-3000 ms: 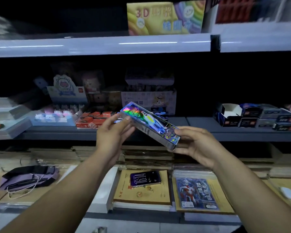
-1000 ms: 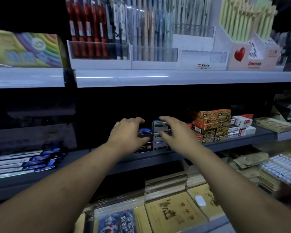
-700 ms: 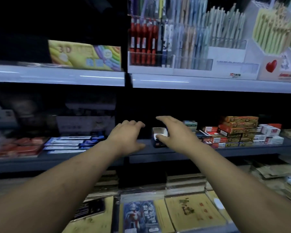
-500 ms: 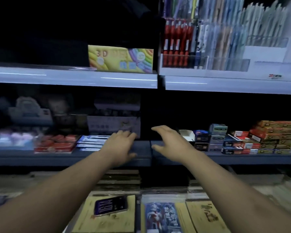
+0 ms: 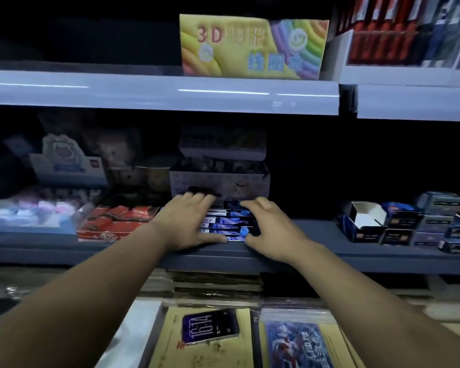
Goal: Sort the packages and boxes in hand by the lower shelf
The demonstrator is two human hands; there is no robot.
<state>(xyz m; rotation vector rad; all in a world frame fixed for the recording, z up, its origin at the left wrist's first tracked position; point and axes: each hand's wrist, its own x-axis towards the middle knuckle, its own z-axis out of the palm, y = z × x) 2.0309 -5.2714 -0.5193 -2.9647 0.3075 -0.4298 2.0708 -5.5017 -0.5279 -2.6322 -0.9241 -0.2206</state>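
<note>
Both hands have swung back left along the shelf, away from the small dark cartons they hovered over a second ago, and now sit on the row of blue packs.

Nearest the camera, a phone point(image 5: 209, 326) showing 16:14 lies face up on a yellow booklet point(image 5: 202, 349), with a hero-print pack point(image 5: 298, 346) just beside it on the lower display. Past those, the two forearms reach up to the middle shelf point(image 5: 329, 257).

There the left hand point(image 5: 186, 221) lies flat, palm down, its fingers point(image 5: 197, 199) stretched over the left end of the blue packs point(image 5: 229, 221) and its thumb along the front edge. The right hand point(image 5: 268, 229) is spread on the right end, fingers point(image 5: 260, 205) lightly bent, thumb tucked at the front corner. Neither is clamped round anything; they look to be pressing or squaring the stack, which lies flat near the shelf's lip.

My read: the packs are already on the shelf, and what's left is the tidying, nudging them into line.

To the left, red packs point(image 5: 117, 221) lie just beside the left hand; well to the right, an open carton point(image 5: 364, 219) sits among stacked small boxes point(image 5: 436, 221). Behind the hands stands a pale display box point(image 5: 221, 181), and on the upper shelf a colourful 3D box point(image 5: 252, 46).
</note>
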